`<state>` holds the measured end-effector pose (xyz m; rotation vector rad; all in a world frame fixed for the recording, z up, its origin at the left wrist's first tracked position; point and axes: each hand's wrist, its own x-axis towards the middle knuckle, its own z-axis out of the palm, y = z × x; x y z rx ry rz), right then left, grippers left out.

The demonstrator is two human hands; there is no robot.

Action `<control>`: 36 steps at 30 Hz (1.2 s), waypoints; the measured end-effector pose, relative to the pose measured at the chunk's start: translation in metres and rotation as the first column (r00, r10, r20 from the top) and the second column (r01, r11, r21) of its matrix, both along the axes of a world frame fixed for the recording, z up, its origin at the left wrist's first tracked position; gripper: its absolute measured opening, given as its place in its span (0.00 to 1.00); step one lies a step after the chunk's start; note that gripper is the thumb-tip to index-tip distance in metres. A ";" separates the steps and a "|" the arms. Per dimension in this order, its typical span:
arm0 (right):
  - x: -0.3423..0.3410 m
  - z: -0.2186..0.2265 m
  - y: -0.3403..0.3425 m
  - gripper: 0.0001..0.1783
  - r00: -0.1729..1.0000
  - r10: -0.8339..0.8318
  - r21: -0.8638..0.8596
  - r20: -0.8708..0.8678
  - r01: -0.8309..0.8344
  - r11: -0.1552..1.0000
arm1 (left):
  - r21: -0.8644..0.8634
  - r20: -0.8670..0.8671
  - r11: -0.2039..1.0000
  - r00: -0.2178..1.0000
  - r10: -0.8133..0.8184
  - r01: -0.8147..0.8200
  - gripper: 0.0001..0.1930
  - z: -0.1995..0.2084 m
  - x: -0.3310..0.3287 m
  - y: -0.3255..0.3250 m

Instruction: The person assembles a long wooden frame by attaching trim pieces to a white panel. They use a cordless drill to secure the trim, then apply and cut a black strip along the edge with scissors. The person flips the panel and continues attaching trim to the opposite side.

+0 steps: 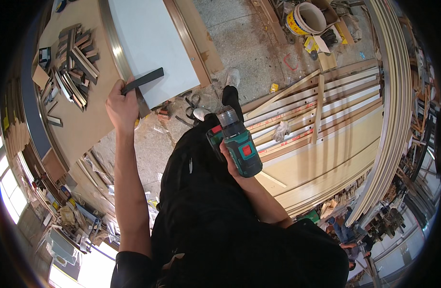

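My left hand is closed round one end of a short dark grey strip. The strip's free end reaches over a long white panel with brownish metal-looking edge rails, and my fist is at the panel's near left corner. In front of my body, my right hand grips a green and black cordless drill with a red patch on its housing. Its chuck points away from me, and most of my fingers are hidden behind the tool.
Left of the panel, a brown board carries a heap of short offcuts. Long pale boards and strips are stacked to the right. A white and yellow bucket stands far right. Black straps lie by my feet. Other people are at lower right.
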<state>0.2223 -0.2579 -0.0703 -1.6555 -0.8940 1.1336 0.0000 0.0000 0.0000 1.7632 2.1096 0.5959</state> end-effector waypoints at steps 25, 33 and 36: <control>-0.029 -0.048 -0.001 0.12 0.998 -0.057 -0.050 -0.030 0.055 0.997 | -0.009 0.062 1.000 0.998 0.017 -0.017 0.18 0.003 0.004 -0.002; 0.039 -0.019 0.027 0.13 0.894 0.253 -0.161 0.370 -0.206 0.965 | 0.015 0.046 1.000 0.999 -0.009 0.009 0.18 -0.001 -0.003 -0.002; 0.008 -0.060 0.016 0.09 0.958 0.079 -0.135 0.276 -0.042 0.990 | 0.042 0.044 0.998 0.998 -0.037 0.036 0.18 -0.004 0.002 0.003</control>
